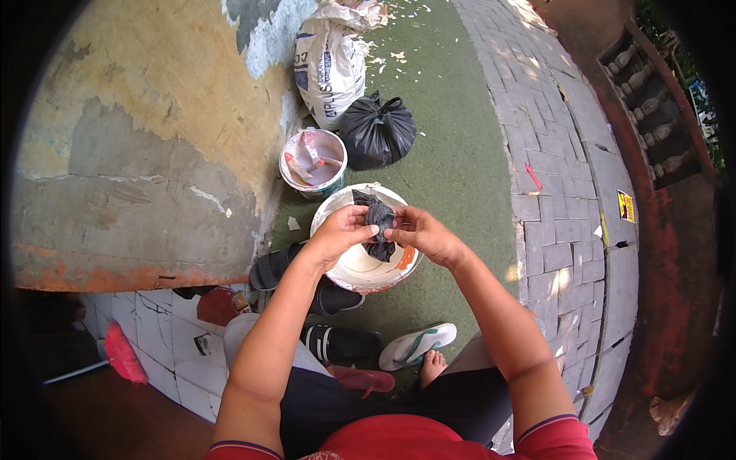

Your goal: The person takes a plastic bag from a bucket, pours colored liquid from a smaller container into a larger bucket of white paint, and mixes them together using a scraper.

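Note:
Between my two hands is a crumpled black plastic bag (379, 218), bunched up above a white bucket (345, 264). My left hand (342, 232) pinches the bag's left side with thumb and fingers. On the other side, my right hand (422, 232) grips it the same way, the two thumbs almost meeting. What the bag contains, if anything, is hidden. Pale residue coats the inside of the bucket, and an orange mark shows on its right inner wall.
A smaller paint bucket (330, 182) with scrapers inside stands beyond, beside a knotted black bag (377, 132) and a white sack (331, 77). Sandals (341, 343) and a flip-flop (418, 346) lie near my feet. A peeling wall (176, 153) rises left; grey paving (556, 230) runs right.

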Demonstrator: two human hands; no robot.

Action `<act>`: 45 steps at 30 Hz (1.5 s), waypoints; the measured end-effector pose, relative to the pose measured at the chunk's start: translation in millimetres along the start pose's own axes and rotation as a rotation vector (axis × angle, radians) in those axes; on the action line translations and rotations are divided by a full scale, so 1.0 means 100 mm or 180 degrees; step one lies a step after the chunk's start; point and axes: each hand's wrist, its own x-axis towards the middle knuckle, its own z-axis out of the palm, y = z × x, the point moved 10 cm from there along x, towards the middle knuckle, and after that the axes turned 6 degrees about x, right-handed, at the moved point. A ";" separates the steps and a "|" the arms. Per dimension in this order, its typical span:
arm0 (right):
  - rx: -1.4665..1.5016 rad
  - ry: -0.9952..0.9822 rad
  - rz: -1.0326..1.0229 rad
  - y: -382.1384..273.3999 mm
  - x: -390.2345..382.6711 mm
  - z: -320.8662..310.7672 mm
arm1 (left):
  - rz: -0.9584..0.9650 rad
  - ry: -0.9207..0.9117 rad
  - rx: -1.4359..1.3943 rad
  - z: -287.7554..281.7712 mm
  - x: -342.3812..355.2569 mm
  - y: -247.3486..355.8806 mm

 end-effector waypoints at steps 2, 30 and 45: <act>-0.0009 0.0095 -0.0023 0.02 0.02 -0.02 | 0.0018 0.0063 0.0043 -0.03 0.01 -0.01; 0.0592 0.0295 0.0171 0.38 0.15 -0.03 | 0.0049 0.0780 0.0922 -0.04 0.10 -0.22; -0.0300 0.1239 0.0616 0.55 0.19 -0.13 | 0.0005 0.0974 0.1506 -0.05 0.03 -0.36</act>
